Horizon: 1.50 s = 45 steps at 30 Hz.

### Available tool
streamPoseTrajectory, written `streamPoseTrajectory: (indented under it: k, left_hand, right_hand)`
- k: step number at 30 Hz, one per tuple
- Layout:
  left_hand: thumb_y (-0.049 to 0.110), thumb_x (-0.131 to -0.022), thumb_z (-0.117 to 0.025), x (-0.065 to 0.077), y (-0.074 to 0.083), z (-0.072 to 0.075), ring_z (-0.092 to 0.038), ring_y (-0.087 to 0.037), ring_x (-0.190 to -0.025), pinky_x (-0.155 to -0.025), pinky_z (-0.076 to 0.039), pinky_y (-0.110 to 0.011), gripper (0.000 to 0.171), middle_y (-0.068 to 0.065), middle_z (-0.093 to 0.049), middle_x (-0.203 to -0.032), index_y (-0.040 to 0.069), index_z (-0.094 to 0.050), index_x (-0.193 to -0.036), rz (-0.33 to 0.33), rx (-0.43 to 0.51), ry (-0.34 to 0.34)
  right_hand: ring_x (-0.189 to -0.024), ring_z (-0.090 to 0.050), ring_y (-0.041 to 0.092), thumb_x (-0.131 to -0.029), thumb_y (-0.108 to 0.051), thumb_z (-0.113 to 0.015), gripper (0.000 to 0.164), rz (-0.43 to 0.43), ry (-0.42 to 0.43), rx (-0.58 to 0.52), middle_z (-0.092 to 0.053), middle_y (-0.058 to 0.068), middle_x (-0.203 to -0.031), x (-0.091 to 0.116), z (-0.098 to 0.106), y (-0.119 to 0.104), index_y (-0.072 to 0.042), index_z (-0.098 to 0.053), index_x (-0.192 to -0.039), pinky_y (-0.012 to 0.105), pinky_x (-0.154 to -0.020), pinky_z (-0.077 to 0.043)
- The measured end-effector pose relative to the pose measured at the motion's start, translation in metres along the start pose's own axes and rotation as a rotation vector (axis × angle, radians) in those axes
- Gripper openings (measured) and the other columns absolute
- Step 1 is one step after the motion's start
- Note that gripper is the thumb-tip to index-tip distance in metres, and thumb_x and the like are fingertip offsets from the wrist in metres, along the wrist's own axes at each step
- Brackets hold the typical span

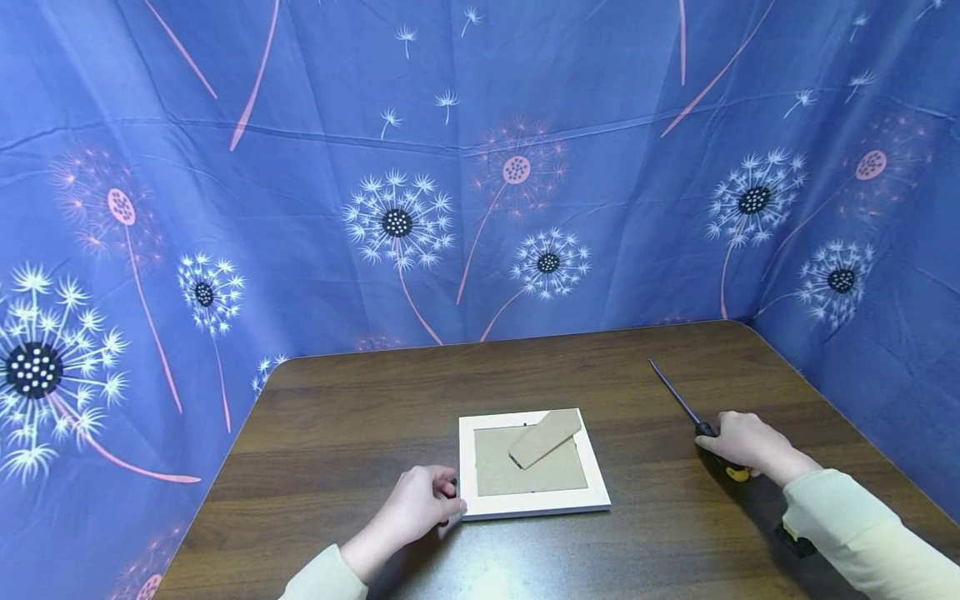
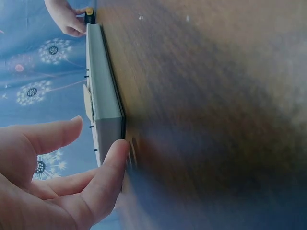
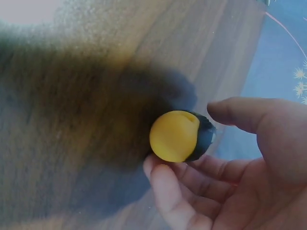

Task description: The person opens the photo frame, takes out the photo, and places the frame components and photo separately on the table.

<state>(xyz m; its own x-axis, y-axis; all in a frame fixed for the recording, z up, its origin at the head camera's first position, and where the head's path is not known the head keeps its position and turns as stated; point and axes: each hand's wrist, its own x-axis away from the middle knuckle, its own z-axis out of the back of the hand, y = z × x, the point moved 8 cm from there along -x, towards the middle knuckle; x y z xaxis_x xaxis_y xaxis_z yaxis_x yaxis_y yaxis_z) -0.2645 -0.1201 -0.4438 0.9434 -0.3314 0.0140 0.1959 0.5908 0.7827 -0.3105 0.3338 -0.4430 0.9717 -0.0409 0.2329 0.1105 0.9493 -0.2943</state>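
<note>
A white picture frame [image 1: 534,502] lies face down on the table, its brown backing board [image 1: 495,475] upward. The board's easel leg [image 1: 551,437] slants toward the far right corner. My left hand [image 1: 408,507] is at the frame's near left corner. In the left wrist view, one fingertip [image 2: 117,148] touches that corner and another digit stands apart from it. To the right, my right hand [image 1: 750,446] holds a screwdriver [image 1: 675,396] by its black and yellow handle [image 3: 173,136]. Its long shaft points away to the far left.
Near the right sleeve, a dark object with a yellowish patch [image 1: 795,540] is partly covered; its kind is unclear. The brown wooden table [image 1: 360,400] ends at a blue dandelion-print cloth [image 1: 315,208] behind and at both sides.
</note>
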Motion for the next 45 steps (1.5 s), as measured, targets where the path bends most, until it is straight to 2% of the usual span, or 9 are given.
streamPoseTrajectory:
  k: [3,9,15,18,24,32,35,39,45]
  left_hand:
    - [0.013,-0.074,-0.077,0.001,0.001,0.0,-0.061,-0.006,-0.06,-0.063,-0.053,-0.023,0.048,-0.007,-0.068,-0.084,-0.012,-0.061,-0.112,-0.014,-0.023,0.007]
    - [0.013,-0.073,-0.077,0.006,0.002,0.003,-0.062,-0.01,-0.07,-0.061,-0.052,-0.02,0.049,-0.008,-0.068,-0.086,-0.011,-0.06,-0.112,-0.019,-0.011,0.037]
    - [0.012,-0.075,-0.076,0.013,0.003,0.002,-0.061,-0.007,-0.069,-0.059,-0.051,-0.018,0.047,-0.007,-0.069,-0.084,-0.013,-0.06,-0.111,-0.029,-0.018,0.043]
    - [0.012,-0.075,-0.076,0.015,0.002,0.001,-0.06,-0.005,-0.067,-0.057,-0.05,-0.017,0.047,-0.006,-0.069,-0.083,-0.014,-0.061,-0.111,-0.038,-0.014,0.049]
    - [0.012,-0.075,-0.076,0.019,-0.003,-0.001,-0.06,-0.005,-0.066,-0.056,-0.05,-0.017,0.046,-0.007,-0.07,-0.082,-0.013,-0.061,-0.11,-0.027,0.013,0.046]
    - [0.012,-0.075,-0.076,0.021,-0.006,-0.006,-0.061,-0.006,-0.065,-0.056,-0.051,-0.017,0.048,-0.008,-0.07,-0.082,-0.014,-0.06,-0.111,-0.03,0.044,0.035]
    - [0.012,-0.075,-0.076,0.019,-0.007,-0.007,-0.062,-0.006,-0.065,-0.056,-0.051,-0.017,0.048,-0.008,-0.07,-0.082,-0.015,-0.06,-0.111,-0.026,0.051,0.037]
    - [0.011,-0.075,-0.076,0.017,-0.009,-0.008,-0.063,-0.007,-0.064,-0.055,-0.052,-0.017,0.049,-0.007,-0.069,-0.082,-0.016,-0.059,-0.112,-0.019,0.073,0.032]
    - [0.009,-0.075,-0.075,0.014,-0.01,-0.012,-0.065,-0.008,-0.061,-0.053,-0.053,-0.018,0.049,-0.011,-0.069,-0.085,-0.017,-0.057,-0.113,-0.006,0.124,0.014]
  right_hand:
    - [-0.045,-0.057,0.02,-0.086,-0.039,-0.061,0.042,-0.004,-0.02,0.012,-0.053,0.016,-0.073,0.0,0.002,0.0,0.002,-0.052,-0.086,0.032,-0.04,-0.05]
    - [-0.053,-0.056,0.022,-0.088,-0.043,-0.058,0.052,-0.022,-0.051,0.058,-0.056,0.014,-0.075,-0.001,0.014,-0.009,0.008,-0.054,-0.097,0.036,-0.044,-0.047]
    - [-0.071,-0.061,0.03,-0.086,-0.043,-0.06,0.053,0.027,-0.006,0.112,-0.063,0.023,-0.088,-0.007,0.031,-0.031,0.008,-0.059,-0.101,0.043,-0.051,-0.047]
    - [-0.074,-0.061,0.029,-0.086,-0.039,-0.061,0.047,0.089,0.04,0.098,-0.064,0.02,-0.088,-0.012,0.034,-0.047,0.006,-0.061,-0.099,0.043,-0.053,-0.048]
    - [-0.068,-0.059,0.019,-0.087,-0.028,-0.063,0.029,0.287,0.131,0.01,-0.065,0.007,-0.077,-0.02,0.024,-0.088,0.001,-0.062,-0.088,0.037,-0.056,-0.048]
    - [-0.078,-0.063,0.019,-0.088,-0.022,-0.064,0.023,0.425,0.172,-0.112,-0.067,0.006,-0.085,-0.036,0.007,-0.13,0.0,-0.065,-0.097,0.037,-0.065,-0.053]
    - [-0.074,-0.064,0.019,-0.089,-0.02,-0.064,0.027,0.436,0.145,-0.182,-0.066,0.009,-0.091,-0.044,-0.001,-0.141,0.002,-0.063,-0.105,0.031,-0.059,-0.054]
    - [-0.069,-0.064,0.02,-0.091,-0.019,-0.062,0.031,0.434,0.063,-0.264,-0.065,0.012,-0.096,-0.054,-0.012,-0.154,0.003,-0.06,-0.112,0.025,-0.052,-0.053]
    - [-0.07,-0.064,0.021,-0.091,-0.017,-0.062,0.029,0.454,0.004,-0.303,-0.066,0.01,-0.094,-0.061,-0.024,-0.171,0.004,-0.061,-0.112,0.027,-0.054,-0.055]
